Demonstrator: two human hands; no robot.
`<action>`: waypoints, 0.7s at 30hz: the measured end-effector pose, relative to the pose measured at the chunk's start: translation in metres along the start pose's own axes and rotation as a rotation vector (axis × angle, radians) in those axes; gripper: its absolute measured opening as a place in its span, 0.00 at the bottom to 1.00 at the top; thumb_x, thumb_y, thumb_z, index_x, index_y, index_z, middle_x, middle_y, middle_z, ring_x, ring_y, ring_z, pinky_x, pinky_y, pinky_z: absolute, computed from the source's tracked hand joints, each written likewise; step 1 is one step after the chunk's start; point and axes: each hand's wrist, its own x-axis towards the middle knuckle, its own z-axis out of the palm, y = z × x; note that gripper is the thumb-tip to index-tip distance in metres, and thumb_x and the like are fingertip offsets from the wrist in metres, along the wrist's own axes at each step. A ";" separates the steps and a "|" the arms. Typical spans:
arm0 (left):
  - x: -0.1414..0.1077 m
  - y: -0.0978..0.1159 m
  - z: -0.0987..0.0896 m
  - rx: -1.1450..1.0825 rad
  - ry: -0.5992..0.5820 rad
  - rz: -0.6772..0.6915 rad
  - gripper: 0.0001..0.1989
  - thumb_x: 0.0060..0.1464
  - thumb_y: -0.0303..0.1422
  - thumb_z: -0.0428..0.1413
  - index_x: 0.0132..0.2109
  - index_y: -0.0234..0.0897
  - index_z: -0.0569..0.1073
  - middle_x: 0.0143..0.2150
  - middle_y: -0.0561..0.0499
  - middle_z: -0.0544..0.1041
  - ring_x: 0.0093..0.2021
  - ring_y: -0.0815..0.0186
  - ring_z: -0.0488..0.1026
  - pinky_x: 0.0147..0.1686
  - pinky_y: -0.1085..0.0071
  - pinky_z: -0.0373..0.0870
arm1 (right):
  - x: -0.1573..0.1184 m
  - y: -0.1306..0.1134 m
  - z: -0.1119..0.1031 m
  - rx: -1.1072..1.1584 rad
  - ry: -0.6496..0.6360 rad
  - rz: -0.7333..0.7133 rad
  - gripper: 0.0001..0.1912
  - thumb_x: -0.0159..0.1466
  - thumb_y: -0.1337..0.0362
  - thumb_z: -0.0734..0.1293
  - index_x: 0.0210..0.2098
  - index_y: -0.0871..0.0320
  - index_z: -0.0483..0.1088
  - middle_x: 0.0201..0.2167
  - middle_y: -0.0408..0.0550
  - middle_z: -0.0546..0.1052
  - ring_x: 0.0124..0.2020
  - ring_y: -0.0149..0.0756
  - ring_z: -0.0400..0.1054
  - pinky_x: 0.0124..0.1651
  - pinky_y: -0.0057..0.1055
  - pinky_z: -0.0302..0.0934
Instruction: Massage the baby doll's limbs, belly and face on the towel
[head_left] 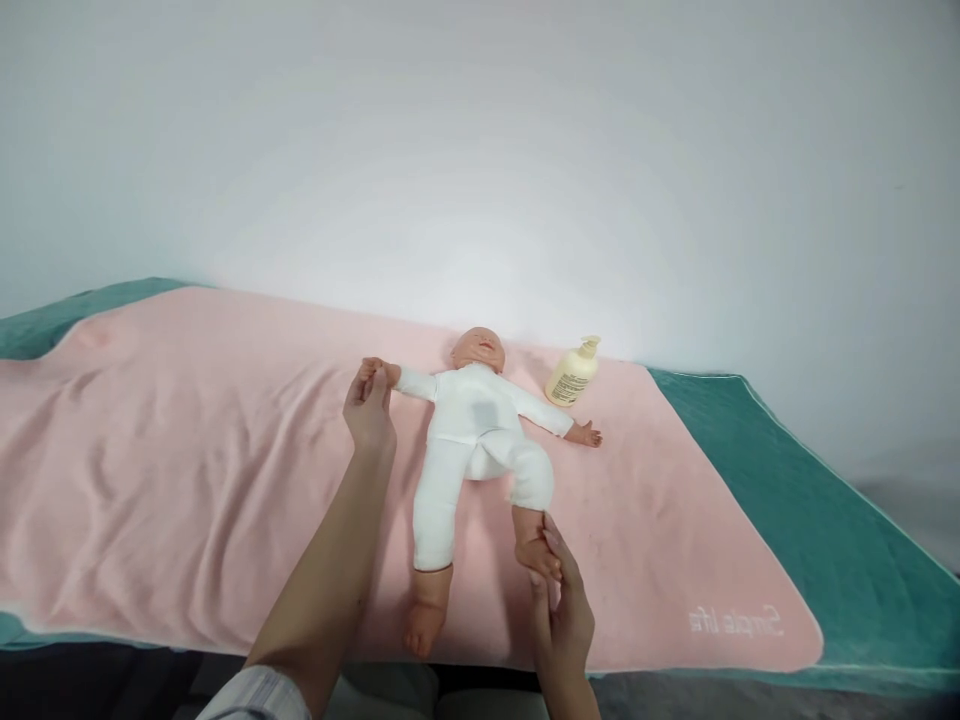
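A baby doll [472, 405] with a white cloth body lies on its back, its head toward the wall. My left hand [370, 408] is closed around the doll's hand on the left, and that arm is stretched out sideways. With my right hand [562, 600] I grip the doll's foot on the right; the thumb is below it and the fingers lie along its side. That leg is bent and appears slightly raised. The doll's other leg points straight toward me. A pale yellow pump bottle [573, 375] stands beside the doll's other arm.
Beneath the doll spreads a pink blanket [660, 540], wrinkled on the left, with mirrored lettering at its near right corner. A green cover [795, 470] shows under it at both sides. The white wall [480, 150] rises directly behind. The near edge runs close to my lap.
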 end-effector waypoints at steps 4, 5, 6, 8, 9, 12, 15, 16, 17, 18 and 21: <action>-0.014 0.002 0.012 0.113 -0.213 0.090 0.20 0.42 0.28 0.68 0.46 0.35 0.78 0.49 0.45 0.78 0.52 0.59 0.74 0.58 0.59 0.67 | 0.032 -0.015 0.003 0.021 -0.003 0.030 0.22 0.69 0.63 0.59 0.61 0.57 0.61 0.57 0.55 0.71 0.56 0.45 0.68 0.53 0.43 0.70; -0.018 0.002 0.013 0.150 -0.270 0.102 0.21 0.40 0.28 0.69 0.45 0.35 0.78 0.47 0.44 0.79 0.51 0.58 0.75 0.57 0.57 0.67 | 0.040 -0.018 0.004 0.028 0.003 0.027 0.22 0.69 0.63 0.59 0.61 0.57 0.61 0.57 0.55 0.71 0.56 0.45 0.68 0.53 0.43 0.70; -0.022 0.002 0.014 0.190 -0.325 0.117 0.21 0.39 0.28 0.69 0.44 0.35 0.79 0.46 0.44 0.79 0.50 0.57 0.76 0.57 0.56 0.67 | 0.048 -0.021 0.005 0.035 0.006 0.024 0.21 0.69 0.63 0.58 0.61 0.57 0.61 0.57 0.55 0.71 0.57 0.45 0.68 0.53 0.42 0.70; -0.027 0.003 0.015 0.284 -0.418 0.152 0.19 0.37 0.27 0.69 0.41 0.35 0.80 0.44 0.45 0.80 0.50 0.56 0.76 0.58 0.55 0.66 | 0.064 -0.025 0.007 0.053 -0.003 0.016 0.21 0.69 0.62 0.58 0.61 0.56 0.61 0.57 0.54 0.71 0.57 0.43 0.67 0.54 0.41 0.69; -0.029 0.003 0.014 0.335 -0.458 0.171 0.18 0.36 0.27 0.69 0.40 0.36 0.80 0.44 0.45 0.80 0.50 0.55 0.75 0.59 0.55 0.66 | 0.071 -0.025 0.009 0.059 -0.016 0.012 0.22 0.69 0.62 0.58 0.61 0.56 0.61 0.58 0.54 0.71 0.58 0.43 0.67 0.55 0.40 0.68; -0.031 0.000 0.012 0.472 -0.639 0.253 0.16 0.38 0.28 0.69 0.39 0.39 0.81 0.42 0.47 0.81 0.51 0.55 0.75 0.62 0.53 0.61 | 0.089 -0.026 0.013 0.065 -0.057 0.018 0.22 0.69 0.61 0.58 0.62 0.55 0.61 0.58 0.53 0.71 0.58 0.42 0.67 0.55 0.40 0.67; -0.032 -0.004 0.010 0.576 -0.850 0.344 0.13 0.43 0.29 0.67 0.39 0.43 0.81 0.42 0.49 0.82 0.50 0.56 0.76 0.63 0.52 0.58 | 0.099 -0.025 0.018 0.065 -0.070 0.037 0.22 0.69 0.59 0.59 0.62 0.54 0.61 0.58 0.52 0.70 0.58 0.41 0.66 0.55 0.39 0.67; -0.032 -0.005 0.010 0.610 -0.903 0.371 0.11 0.45 0.29 0.66 0.40 0.43 0.81 0.42 0.49 0.82 0.50 0.56 0.76 0.63 0.52 0.58 | 0.101 -0.025 0.019 0.067 -0.071 0.039 0.22 0.69 0.59 0.59 0.62 0.54 0.61 0.58 0.51 0.70 0.59 0.41 0.66 0.56 0.39 0.66; -0.032 -0.006 0.010 0.641 -0.948 0.399 0.10 0.47 0.29 0.64 0.40 0.44 0.81 0.42 0.49 0.82 0.51 0.56 0.76 0.63 0.52 0.58 | 0.102 -0.025 0.020 0.070 -0.071 0.038 0.22 0.69 0.60 0.59 0.62 0.54 0.61 0.58 0.51 0.70 0.59 0.41 0.65 0.56 0.38 0.66; -0.033 -0.007 0.010 0.669 -0.989 0.430 0.09 0.49 0.29 0.63 0.40 0.44 0.81 0.43 0.49 0.82 0.51 0.57 0.76 0.62 0.52 0.59 | 0.103 -0.025 0.021 0.073 -0.072 0.034 0.22 0.69 0.60 0.59 0.62 0.54 0.61 0.58 0.51 0.70 0.59 0.40 0.65 0.57 0.38 0.65; -0.033 -0.010 0.010 0.707 -1.078 0.516 0.09 0.52 0.28 0.60 0.41 0.44 0.80 0.43 0.50 0.82 0.52 0.58 0.76 0.62 0.52 0.60 | 0.103 -0.025 0.021 0.080 -0.077 0.028 0.22 0.69 0.61 0.58 0.62 0.54 0.60 0.59 0.51 0.69 0.60 0.40 0.64 0.58 0.38 0.65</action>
